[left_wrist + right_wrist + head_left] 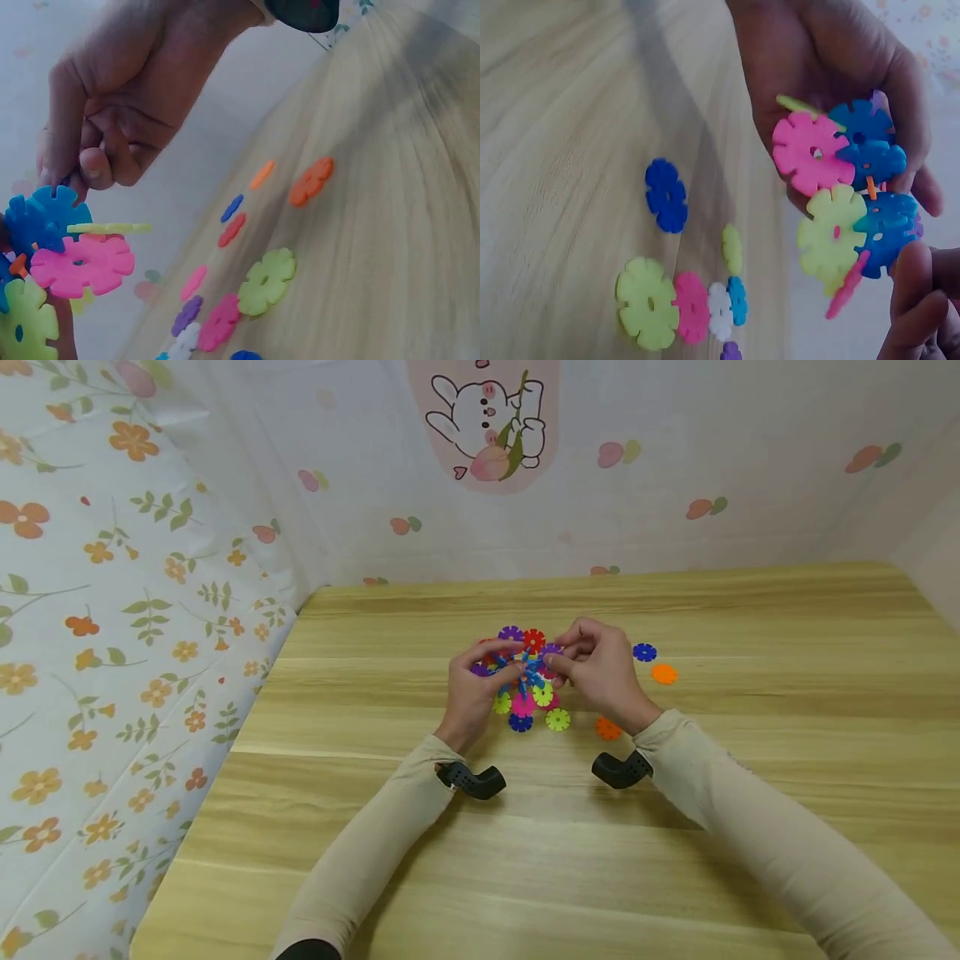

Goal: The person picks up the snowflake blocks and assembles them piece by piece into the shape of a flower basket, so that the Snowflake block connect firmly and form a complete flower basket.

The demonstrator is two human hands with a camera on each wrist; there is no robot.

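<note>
In the head view a cluster of joined snowflake discs [531, 675], mostly blue in the middle, is raised above the table between the two hands. My left hand [474, 689] holds it from the left with thumb and fingers. From the right, my right hand [600, 667] pinches the cluster's edge. The left wrist view shows right fingertips at a blue disc [56, 204], beside a pink disc [82, 264]. In the right wrist view, yellow-green [831, 229] and pink [812, 154] discs stick out from the blue ones. Fingers partly hide the cluster.
Loose discs lie on the wooden table [480, 860] beneath and around the cluster, among them a yellow-green disc [558, 719] and a dark blue disc [521, 723]. To the right lie a blue disc [645, 652] and orange discs [663, 674]. A printed curtain [675, 443] hangs behind.
</note>
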